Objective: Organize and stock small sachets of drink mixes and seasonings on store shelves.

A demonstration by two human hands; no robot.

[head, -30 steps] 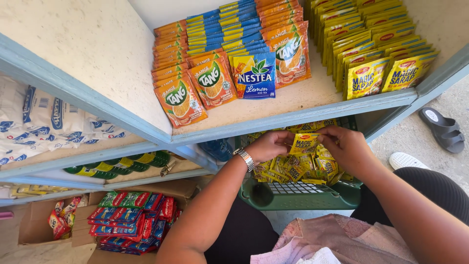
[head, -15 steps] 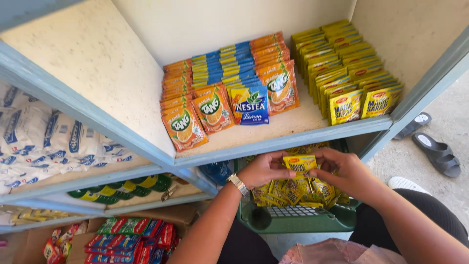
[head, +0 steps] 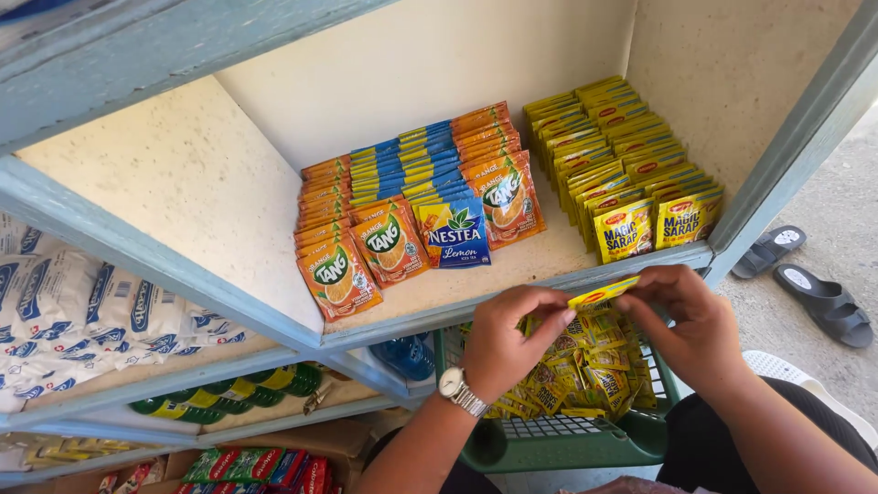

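Holding a flat yellow seasoning sachet (head: 602,292) edge-on at lower centre-right of the frame, both hands pinch it between thumb and fingers; the left hand (head: 503,338), with a silver wristwatch (head: 457,391) below it, grips the sachet's left end; the right hand (head: 688,318) grips its right end. Directly beneath the hands sits a green plastic basket (head: 567,444), heaped with loose yellow sachets (head: 576,375) of the same kind; the held sachet hovers just above that heap and just in front of the pale blue shelf edge (head: 512,291). Beyond the edge, on the cream shelf board (head: 201,210), stand rows of orange drink-powder sachets (head: 343,265) at centre, blue and yellow iced-tea sachets (head: 455,233) beside them, and two rows of yellow seasoning sachets (head: 631,183) at the right, close to the cabinet wall. Lower left of the frame shows white and blue packets (head: 64,302) on a lower shelf, green packs (head: 229,393) under those; far right, dark grey slippers (head: 814,279) lie on the concrete floor (head: 841,210).
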